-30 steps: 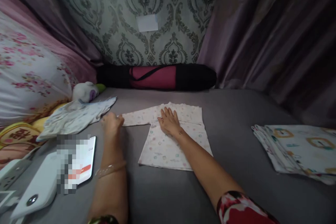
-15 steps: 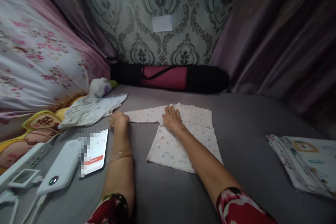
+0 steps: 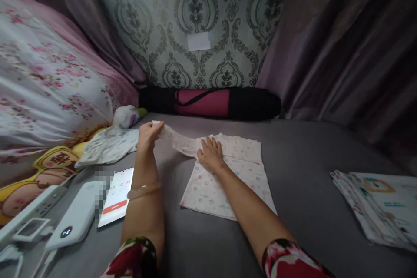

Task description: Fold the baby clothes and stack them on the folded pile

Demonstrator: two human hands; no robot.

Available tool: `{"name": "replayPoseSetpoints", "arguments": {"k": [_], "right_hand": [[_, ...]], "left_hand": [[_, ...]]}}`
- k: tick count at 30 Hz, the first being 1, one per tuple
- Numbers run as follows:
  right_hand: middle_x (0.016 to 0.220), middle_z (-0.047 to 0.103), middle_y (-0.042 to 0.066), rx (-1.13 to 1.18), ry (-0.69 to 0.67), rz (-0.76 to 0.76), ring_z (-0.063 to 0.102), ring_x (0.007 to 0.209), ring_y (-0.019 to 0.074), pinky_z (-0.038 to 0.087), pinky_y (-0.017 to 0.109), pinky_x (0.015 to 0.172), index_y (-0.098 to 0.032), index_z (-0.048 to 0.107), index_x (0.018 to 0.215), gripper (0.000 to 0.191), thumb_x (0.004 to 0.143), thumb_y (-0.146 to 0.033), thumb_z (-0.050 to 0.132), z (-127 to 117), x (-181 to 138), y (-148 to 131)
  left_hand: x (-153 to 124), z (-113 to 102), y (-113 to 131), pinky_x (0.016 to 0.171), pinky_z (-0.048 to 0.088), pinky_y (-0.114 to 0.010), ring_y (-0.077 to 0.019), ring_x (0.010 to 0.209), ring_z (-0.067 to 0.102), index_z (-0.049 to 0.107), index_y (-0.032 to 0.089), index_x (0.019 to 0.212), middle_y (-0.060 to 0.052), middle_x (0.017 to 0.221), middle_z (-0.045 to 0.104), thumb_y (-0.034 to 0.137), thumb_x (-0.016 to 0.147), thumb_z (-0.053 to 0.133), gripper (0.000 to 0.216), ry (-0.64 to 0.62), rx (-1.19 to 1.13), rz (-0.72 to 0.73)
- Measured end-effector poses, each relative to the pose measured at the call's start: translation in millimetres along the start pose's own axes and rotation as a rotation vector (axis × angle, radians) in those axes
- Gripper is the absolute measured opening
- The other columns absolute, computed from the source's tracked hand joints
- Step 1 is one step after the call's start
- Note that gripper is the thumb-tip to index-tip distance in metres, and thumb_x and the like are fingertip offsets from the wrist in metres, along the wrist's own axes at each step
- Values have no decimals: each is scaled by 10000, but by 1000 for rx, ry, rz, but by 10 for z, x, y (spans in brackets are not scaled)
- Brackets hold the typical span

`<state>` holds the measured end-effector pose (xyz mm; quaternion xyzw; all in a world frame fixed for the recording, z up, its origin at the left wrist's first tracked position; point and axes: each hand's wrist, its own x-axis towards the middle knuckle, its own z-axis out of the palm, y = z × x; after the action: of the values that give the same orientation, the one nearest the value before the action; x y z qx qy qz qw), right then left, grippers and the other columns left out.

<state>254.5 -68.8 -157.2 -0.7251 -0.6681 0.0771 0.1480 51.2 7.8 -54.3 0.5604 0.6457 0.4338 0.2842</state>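
A small white baby shirt [image 3: 241, 173] with a pastel print lies flat on the grey sheet [image 3: 309, 208]. Its right part is folded inward over the body. My left hand [image 3: 149, 134] pinches the cuff of the left sleeve, which hangs raised off the sheet in a slack curve. With fingers spread, my right hand [image 3: 211, 154] presses on the shirt near the shoulder, where the sleeve joins. Just left of my left hand lies a crumpled white printed cloth [image 3: 110, 145].
At the left are a lit phone [image 3: 117, 200], a white power bank [image 3: 74, 213], a power strip [image 3: 45, 204], a yellow cushion [image 3: 26, 200] and a plush toy [image 3: 125, 116]. Folded printed cloths [image 3: 381, 206] lie at the right. A black and pink long bag [image 3: 208, 102] rests against the wall.
My left hand has lifted the sleeve's cuff up off the sheet and away from me. My right hand stays on the shirt, its fingers a little more bent. The view has tilted up slightly.
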Motion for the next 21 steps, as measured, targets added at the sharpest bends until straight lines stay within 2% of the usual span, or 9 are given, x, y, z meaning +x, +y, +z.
{"name": "replayPoseSetpoints", "arguments": {"k": [3, 6, 9, 11, 13, 15, 17, 19, 21], "right_hand": [[1539, 256, 119, 44, -87, 5, 139, 1420, 297, 55, 502, 1121, -172, 371, 1440, 583, 908, -408, 360, -89, 45, -1], [1539, 264, 97, 183, -187, -25, 138, 1427, 277, 76, 489, 1131, -207, 408, 1417, 549, 891, -364, 424, -228, 88, 76], [1441, 441, 78, 543, -36, 93, 332, 1357, 210, 223, 385, 1115, -222, 494, 1340, 462, 886, -266, 425, -382, 64, 293], [1308, 568, 99, 743, 54, 244, 513, 1209, 194, 370, 369, 1028, -202, 519, 1298, 425, 933, -282, 318, -486, -8, 520], [1187, 632, 140, 868, 24, 343, 630, 1028, 194, 479, 387, 900, -150, 488, 1304, 526, 974, -336, 123, -585, -117, 779], [1107, 653, 176, 1024, -60, 410, 677, 893, 193, 528, 399, 798, -100, 434, 1327, 693, 959, -393, -74, -665, -239, 1018], [1050, 666, 181, 1195, -121, 466, 686, 838, 200, 542, 415, 749, -106, 423, 1324, 801, 920, -480, -159, -708, -342, 1185], [995, 681, 163, 1302, -111, 488, 681, 839, 215, 547, 433, 731, -140, 463, 1281, 764, 926, -565, -62, -711, -402, 1256], [949, 695, 137, 1400, -62, 517, 673, 851, 224, 553, 436, 728, -159, 522, 1198, 574, 956, -557, 186, -692, -415, 1245]], "left_hand": [[-98, 185, 441, 469, 344, -192, -100, 527, 451, 587, 146, 759, 28, 596, 488, 433, 612, 603, 323, -74, -183, 60], [-236, 533, 733, 470, 322, -187, -87, 519, 430, 579, 144, 726, 37, 582, 475, 398, 639, 604, 270, -137, -253, 136], [-442, 949, 874, 490, 324, -187, -92, 550, 449, 575, 138, 688, 30, 576, 481, 382, 688, 591, 244, -160, -267, 247], [-620, 1193, 914, 508, 340, -192, -107, 586, 481, 575, 137, 679, 17, 584, 504, 406, 716, 593, 272, -218, -248, 304], [-788, 1373, 913, 542, 375, -204, -127, 634, 522, 594, 133, 718, -10, 635, 561, 451, 744, 590, 318, -350, -247, 336], [-890, 1474, 851, 605, 420, -225, -151, 717, 570, 621, 131, 801, -55, 750, 630, 492, 795, 542, 370, -446, -265, 342], [-892, 1500, 713, 687, 453, -254, -174, 819, 604, 632, 131, 879, -96, 872, 666, 488, 872, 422, 414, -415, -253, 303], [-811, 1467, 507, 752, 464, -279, -187, 889, 617, 631, 130, 919, -114, 929, 677, 412, 915, 333, 410, -300, -155, 239], [-700, 1398, 274, 803, 460, -288, -188, 933, 622, 627, 129, 960, -117, 965, 683, 318, 905, 355, 336, -215, 13, 198]]}}
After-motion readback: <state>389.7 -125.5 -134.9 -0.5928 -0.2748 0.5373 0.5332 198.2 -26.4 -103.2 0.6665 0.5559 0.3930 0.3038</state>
